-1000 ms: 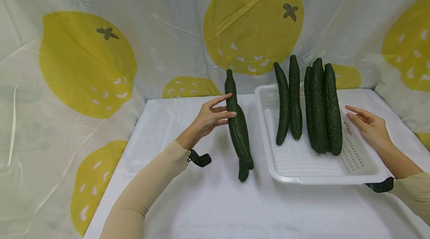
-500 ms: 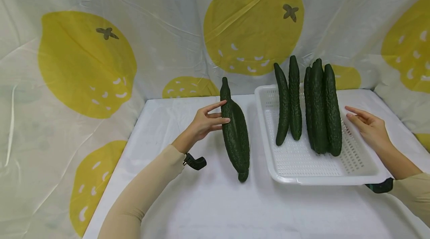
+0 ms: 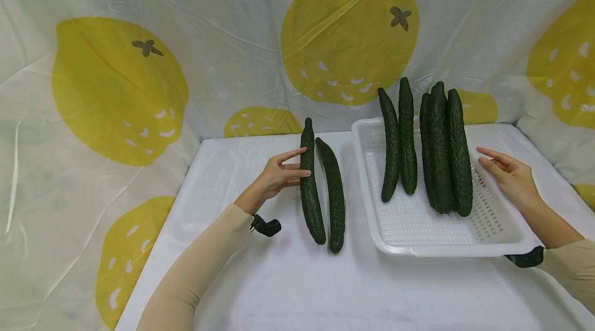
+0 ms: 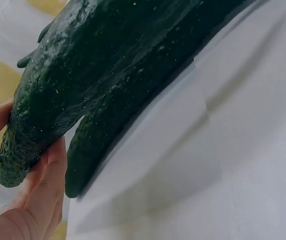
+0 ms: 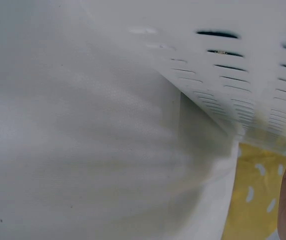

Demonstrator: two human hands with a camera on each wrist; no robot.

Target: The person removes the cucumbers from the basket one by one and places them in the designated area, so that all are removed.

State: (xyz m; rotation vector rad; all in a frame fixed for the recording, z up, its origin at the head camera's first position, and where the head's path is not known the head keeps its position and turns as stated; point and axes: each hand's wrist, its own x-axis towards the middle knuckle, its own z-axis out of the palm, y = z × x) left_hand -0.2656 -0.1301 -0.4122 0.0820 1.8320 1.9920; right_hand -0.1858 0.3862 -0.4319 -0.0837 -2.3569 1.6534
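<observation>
My left hand (image 3: 278, 175) pinches a long dark green cucumber (image 3: 311, 202) near its far end, thumb on one side and fingers on the other. Close on its right, a second cucumber (image 3: 335, 196) lies on the white table with a narrow gap between them. In the left wrist view the held cucumber (image 4: 78, 70) fills the upper left, partly covering the other cucumber (image 4: 88, 155). My right hand (image 3: 513, 178) stays beside the right rim of a white plastic basket (image 3: 418, 250), fingers loosely extended and holding nothing; whether it touches the rim cannot be told.
Several cucumbers (image 3: 442, 155) lie in the basket, their far ends reaching past its back rim. The white tabletop (image 3: 297, 289) extends in front and to the left. Behind it hangs a lemon-print cloth (image 3: 241, 52).
My left hand has moved left and slightly nearer with its cucumber, which overlapped the other one earlier and now appears beside it. The right hand and basket have stayed in place.
</observation>
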